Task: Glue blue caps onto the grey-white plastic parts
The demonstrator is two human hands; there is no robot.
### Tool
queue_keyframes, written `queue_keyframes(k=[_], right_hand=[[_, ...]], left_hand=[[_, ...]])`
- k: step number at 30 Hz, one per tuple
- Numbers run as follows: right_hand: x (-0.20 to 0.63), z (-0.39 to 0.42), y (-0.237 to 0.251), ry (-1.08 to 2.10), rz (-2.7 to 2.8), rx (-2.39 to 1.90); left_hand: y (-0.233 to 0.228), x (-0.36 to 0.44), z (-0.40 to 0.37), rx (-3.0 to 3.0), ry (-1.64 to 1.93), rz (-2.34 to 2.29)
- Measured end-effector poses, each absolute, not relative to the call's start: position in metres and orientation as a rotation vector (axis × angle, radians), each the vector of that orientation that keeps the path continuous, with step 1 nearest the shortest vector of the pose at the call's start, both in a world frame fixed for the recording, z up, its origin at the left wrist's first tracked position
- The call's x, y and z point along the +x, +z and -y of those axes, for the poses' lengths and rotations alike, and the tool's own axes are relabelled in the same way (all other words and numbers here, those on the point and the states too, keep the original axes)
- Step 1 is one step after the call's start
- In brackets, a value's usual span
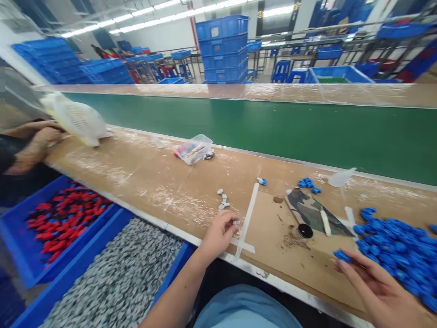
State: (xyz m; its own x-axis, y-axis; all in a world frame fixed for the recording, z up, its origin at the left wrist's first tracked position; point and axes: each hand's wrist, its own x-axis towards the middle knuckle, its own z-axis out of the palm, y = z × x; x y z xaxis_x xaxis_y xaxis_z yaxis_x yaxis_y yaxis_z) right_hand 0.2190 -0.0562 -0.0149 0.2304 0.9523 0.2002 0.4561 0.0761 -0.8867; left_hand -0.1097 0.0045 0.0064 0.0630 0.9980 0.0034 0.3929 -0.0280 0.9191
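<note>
My left hand (221, 231) pinches a small grey plastic piece (236, 222) above the bench, just left of a strip of white tape. Several loose grey pieces (223, 202) lie beyond its fingers. My right hand (372, 284) holds a small blue plastic piece (342, 256) between thumb and fingers, over the right edge of a cardboard sheet (266, 218). Beside that hand spreads a heap of similar blue pieces (392, 246). On the cardboard are a small dark round pot (305, 231), a camouflage cloth (303, 205) and a white-handled tool (325, 222).
A green conveyor belt (273, 125) runs behind the bench. At left stand a blue bin of grey pieces (119, 273) and one of red pieces (68, 218). A co-worker's hands (44, 136) are near a white basket (78, 118). A clear bag (194, 149) lies mid-bench.
</note>
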Motion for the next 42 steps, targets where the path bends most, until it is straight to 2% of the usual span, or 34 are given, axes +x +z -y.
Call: queue_keyframes(k=[5, 10, 17, 29, 33, 37, 42], right_hand=[[0.193, 0.032, 0.013, 0.366, 1.675, -1.568], [0.192, 0.016, 0.022, 0.110, 1.909, -1.488], [0.192, 0.010, 0.020, 0.068, 1.994, -1.452], [0.192, 0.008, 0.020, 0.100, 2.025, -1.457], [0.192, 0.011, 0.019, 0.236, 1.880, -1.538], [0.192, 0.011, 0.020, 0.622, 1.508, -1.685], [0.186, 0.015, 0.026, 0.986, 1.303, -1.555]], left_hand=[[0.003, -0.066, 0.000, 1.095, 0.915, -1.025], [0.007, -0.036, 0.001, 0.912, 0.830, -0.961], [0.003, -0.024, 0.003, 0.703, 0.757, -0.945], [-0.005, -0.014, 0.005, 0.761, 0.807, -0.964], [-0.010, -0.010, 0.005, 0.739, 0.849, -0.965], [-0.012, -0.006, 0.005, 0.719, 0.871, -0.955], [-0.010, -0.002, 0.006, 0.709, 0.886, -0.907]])
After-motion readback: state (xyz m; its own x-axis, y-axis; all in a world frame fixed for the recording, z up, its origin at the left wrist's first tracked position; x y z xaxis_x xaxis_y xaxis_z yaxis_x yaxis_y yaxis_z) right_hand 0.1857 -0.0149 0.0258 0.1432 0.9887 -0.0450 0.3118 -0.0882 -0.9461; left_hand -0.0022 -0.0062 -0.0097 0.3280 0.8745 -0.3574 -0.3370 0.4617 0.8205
